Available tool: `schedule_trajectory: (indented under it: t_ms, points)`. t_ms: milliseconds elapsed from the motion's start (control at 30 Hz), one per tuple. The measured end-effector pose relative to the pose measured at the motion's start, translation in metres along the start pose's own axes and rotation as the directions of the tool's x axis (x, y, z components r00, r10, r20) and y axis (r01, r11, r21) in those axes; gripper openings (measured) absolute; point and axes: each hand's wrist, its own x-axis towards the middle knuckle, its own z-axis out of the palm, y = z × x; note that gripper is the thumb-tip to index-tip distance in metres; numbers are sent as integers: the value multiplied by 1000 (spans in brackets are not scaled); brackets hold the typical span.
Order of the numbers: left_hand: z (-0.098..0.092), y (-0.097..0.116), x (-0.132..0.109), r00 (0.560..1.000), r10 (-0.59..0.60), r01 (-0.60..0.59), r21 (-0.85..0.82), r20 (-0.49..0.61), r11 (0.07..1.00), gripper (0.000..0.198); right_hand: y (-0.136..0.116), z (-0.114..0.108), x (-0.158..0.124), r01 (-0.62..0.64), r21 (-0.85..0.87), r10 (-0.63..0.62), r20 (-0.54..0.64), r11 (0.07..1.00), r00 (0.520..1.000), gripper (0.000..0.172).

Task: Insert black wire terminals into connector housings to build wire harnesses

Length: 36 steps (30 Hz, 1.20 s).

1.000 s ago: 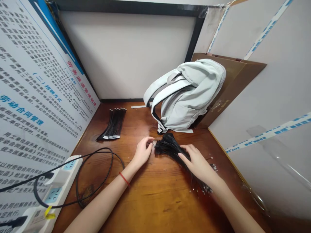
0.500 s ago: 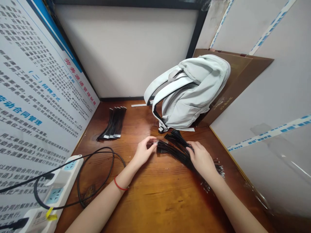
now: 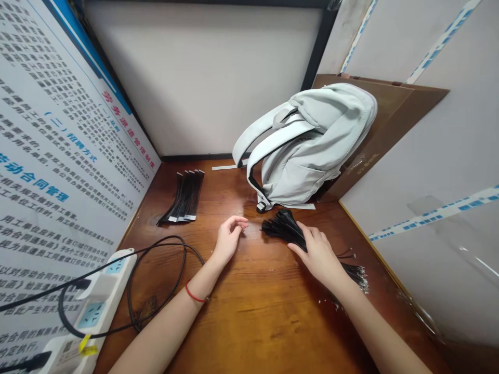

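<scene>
My right hand lies over a thick bundle of thin black wires, its thumb on the near side and its fingers across the top. The bundle's silvery ends fan out beyond that wrist, and the palm hides its middle. My left hand hovers over the wood just left of the bundle, apart from it. Its fingers are loosely curled with a small gap to the thumb, and nothing shows between them. A smaller set of black wires with white end connectors lies at the back left.
A pale grey backpack leans at the back right against a brown board. On the left, a white power strip and a looped black cable lie on the wooden table. Panels enclose three sides.
My left hand has drawn back slightly left from the wires' end. The wires, spread as two groups before, now sit together under my right hand. The view has shifted slightly.
</scene>
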Motion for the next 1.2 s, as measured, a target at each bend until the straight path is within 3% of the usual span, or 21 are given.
schedule_trajectory:
  t_ms: [100,300,467,567,667,800,1000,1200]
  points:
    - [-1,0,0,1000,1,-1,-17,4,1000,17,3,3,2,51,66,-52,26,997,998,40]
    - [-1,0,0,1000,-9,9,-28,9,1000,16,-10,-1,7,27,69,-35,111,997,993,14]
    - [0,1,-1,1000,-8,8,-17,14,1000,16,-7,-20,10,-97,29,94,98,995,991,11]
    - [0,1,-1,1000,-15,15,-23,11,1000,17,8,-27,10,-171,3,171,5,985,985,12]
    - [-1,1,-1,1000,-20,20,-13,11,1000,17,25,-26,9,-186,17,187,-113,982,976,17]
    - [-1,1,-1,1000,-18,18,-5,13,1000,18,38,-18,5,-180,20,181,-101,984,978,23]
    - [0,1,-2,1000,-28,28,-20,0,999,17,20,-24,-2,-157,-160,134,-147,974,980,38]
    - [-1,-1,-2,1000,-6,6,-21,5,1000,17,14,-34,2,-175,-230,151,-120,957,981,27]
